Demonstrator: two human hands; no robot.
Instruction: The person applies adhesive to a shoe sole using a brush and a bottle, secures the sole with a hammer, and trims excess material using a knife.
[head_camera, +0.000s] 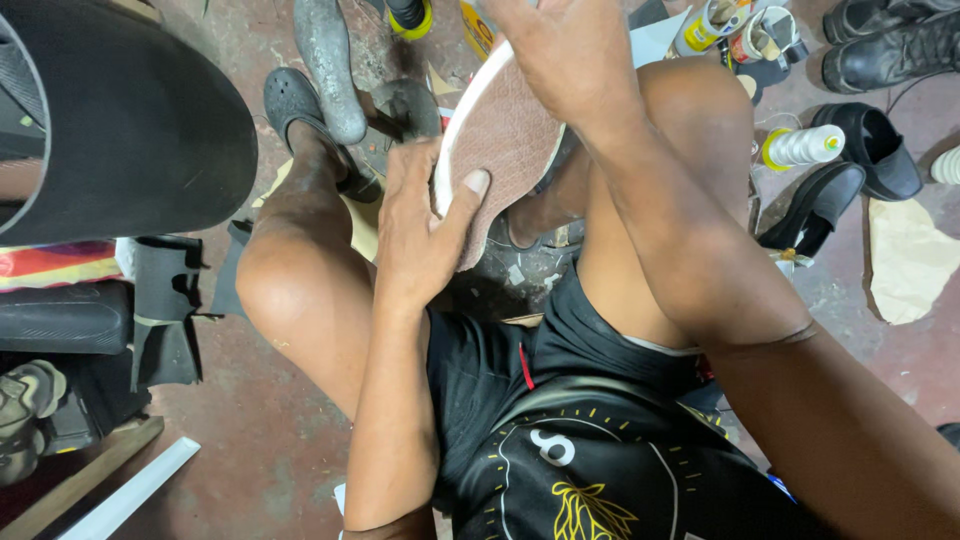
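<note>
A brown textured shoe sole with a pale rim (505, 140) stands tilted between my knees. My left hand (420, 225) grips its lower end, thumb pressed across the brown face. My right hand (560, 55) covers the upper end, fingers curled over the top edge. I sit low with both bare knees spread, in black shorts. What the right fingers hold beyond the sole is hidden.
A metal shoe last (330, 65) stands by my left foot in a dark clog (292, 100). Black shoes (885, 45) and a loafer (815, 205) lie right, near a thread spool (800, 147), glue tins (745, 30) and a paper pattern (910, 260). A large black rubber roll (130, 120) fills the upper left.
</note>
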